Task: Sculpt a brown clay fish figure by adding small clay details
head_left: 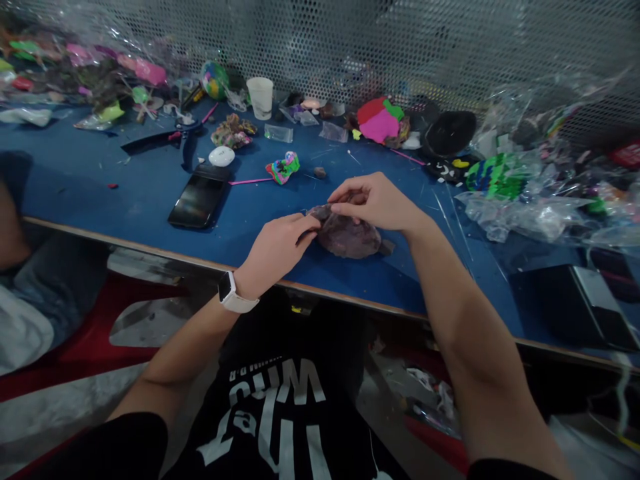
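Note:
A flattened, brownish-purple lump of what looks like modelling clay (350, 239) lies on the blue table, with a small darker piece sticking out at its right end. My left hand (280, 248), a watch on its wrist, has its fingers bent together at the lump's upper left edge. From above, my right hand (376, 201) pinches at the top edge with thumb and forefinger, close to the left fingertips. What lies between the fingertips is partly hidden. A small brown bit of clay (320, 173) rests behind the hands.
Left of my hands lie a black phone (199, 197), a white oval case (221, 156) and a colourful clay figure on a pink stick (283, 168). A paper cup (261, 98) stands farther back. Plastic wrappers (530, 213) and a dark box (565, 303) sit at the right.

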Demonstrator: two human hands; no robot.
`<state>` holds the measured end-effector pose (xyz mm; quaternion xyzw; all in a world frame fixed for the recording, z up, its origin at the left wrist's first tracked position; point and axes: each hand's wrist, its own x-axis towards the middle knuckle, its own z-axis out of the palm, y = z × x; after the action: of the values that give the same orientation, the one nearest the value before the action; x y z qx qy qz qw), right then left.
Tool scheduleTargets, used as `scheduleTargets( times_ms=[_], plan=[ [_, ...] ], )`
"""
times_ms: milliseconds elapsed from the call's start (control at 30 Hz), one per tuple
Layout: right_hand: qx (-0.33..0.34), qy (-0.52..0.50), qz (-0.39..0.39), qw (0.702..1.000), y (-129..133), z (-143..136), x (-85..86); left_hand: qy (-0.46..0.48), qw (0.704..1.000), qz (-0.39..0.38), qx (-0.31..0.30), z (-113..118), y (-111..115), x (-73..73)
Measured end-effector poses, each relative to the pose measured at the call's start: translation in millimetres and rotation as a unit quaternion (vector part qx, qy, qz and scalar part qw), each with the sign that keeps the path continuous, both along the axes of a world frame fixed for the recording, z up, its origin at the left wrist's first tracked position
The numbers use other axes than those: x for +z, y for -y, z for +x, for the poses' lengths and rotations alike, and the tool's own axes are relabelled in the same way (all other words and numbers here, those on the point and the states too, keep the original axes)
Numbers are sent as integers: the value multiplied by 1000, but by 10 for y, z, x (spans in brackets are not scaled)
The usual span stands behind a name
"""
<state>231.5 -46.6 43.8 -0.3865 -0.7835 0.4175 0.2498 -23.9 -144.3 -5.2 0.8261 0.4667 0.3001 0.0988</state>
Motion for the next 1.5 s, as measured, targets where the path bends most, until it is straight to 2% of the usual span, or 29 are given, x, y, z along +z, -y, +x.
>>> scheduleTargets(
  times_ms=[533, 867, 1167, 1500],
  plan=[
    [7, 29, 22, 999, 12, 28, 44, -36, 999, 19, 13, 214, -26, 21],
    [-15, 34, 71, 997, -36, -5, -59, -48, 997, 12, 63, 296, 21, 75],
    [-16, 92, 162, 982, -55, -41, -91, -36, 998, 25, 45, 289, 27, 14],
    [-36, 79, 149, 985, -17, -60, -88, -42, 998, 25, 42, 288, 100, -5]
  ],
)
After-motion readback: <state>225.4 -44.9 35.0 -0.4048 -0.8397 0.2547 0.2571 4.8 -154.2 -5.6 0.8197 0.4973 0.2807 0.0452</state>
